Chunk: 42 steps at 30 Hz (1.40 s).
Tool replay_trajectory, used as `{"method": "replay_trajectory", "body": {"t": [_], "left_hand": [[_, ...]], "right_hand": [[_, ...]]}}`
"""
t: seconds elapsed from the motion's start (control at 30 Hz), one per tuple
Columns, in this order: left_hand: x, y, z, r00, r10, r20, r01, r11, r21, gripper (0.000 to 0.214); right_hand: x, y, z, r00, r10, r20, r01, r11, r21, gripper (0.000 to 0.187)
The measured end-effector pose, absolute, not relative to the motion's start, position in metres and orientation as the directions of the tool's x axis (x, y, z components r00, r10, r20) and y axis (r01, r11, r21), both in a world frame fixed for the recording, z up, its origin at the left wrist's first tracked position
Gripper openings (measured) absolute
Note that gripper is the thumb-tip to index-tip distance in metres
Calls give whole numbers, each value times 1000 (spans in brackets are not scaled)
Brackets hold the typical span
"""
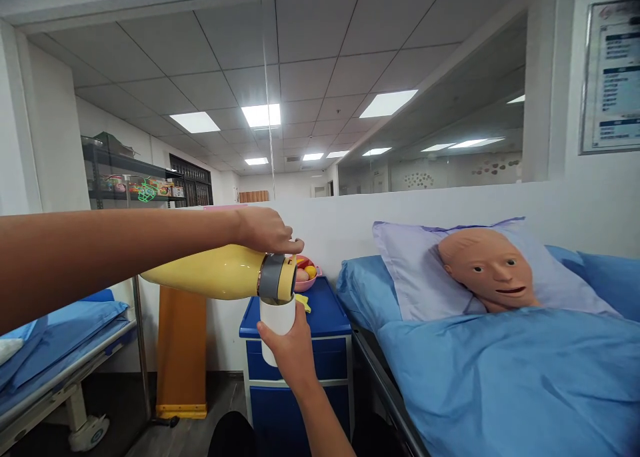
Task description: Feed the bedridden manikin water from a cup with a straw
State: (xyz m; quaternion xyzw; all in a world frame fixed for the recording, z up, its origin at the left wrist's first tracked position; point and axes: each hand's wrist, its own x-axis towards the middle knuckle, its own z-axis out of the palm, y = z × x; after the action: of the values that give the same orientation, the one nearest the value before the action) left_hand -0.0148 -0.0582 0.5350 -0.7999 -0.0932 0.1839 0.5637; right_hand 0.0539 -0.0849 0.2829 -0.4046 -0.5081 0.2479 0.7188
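A yellow thermos jug (210, 272) with a grey collar lies tipped nearly level, its mouth pointing right and down at the rim of a white cup (277, 318). My left hand (265, 230) is closed on the jug from above and behind, a finger stretched over the collar; the grip itself is mostly hidden behind the arm and jug. Below the spout, my right hand (291, 348) wraps round the cup from the right, thumb across its near side. The cup is held upright or slightly tilted. Any liquid cannot be seen.
Behind the cup stands a blue bedside cabinet (331, 316) with a pink fruit basket (306, 282) and a yellow cloth (303, 302). To the right, a manikin (493, 270) lies in a bed under a blue quilt (500, 377). Another bed (65, 357) and a metal pole (141, 350) are left.
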Motion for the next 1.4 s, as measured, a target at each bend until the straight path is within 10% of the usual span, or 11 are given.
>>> {"method": "replay_trajectory", "body": {"t": [1.1,1.4], "left_hand": [[-4,-50,527,923,279,-266,-160,-350,-923,35],[-22,-24,511,938,177,-297,-176,-494,-852,63]], "right_hand": [[58,-86,275,356,790,499,-8,537,-844,51],[62,-71,254,353,800,485,16,513,-858,51]]}}
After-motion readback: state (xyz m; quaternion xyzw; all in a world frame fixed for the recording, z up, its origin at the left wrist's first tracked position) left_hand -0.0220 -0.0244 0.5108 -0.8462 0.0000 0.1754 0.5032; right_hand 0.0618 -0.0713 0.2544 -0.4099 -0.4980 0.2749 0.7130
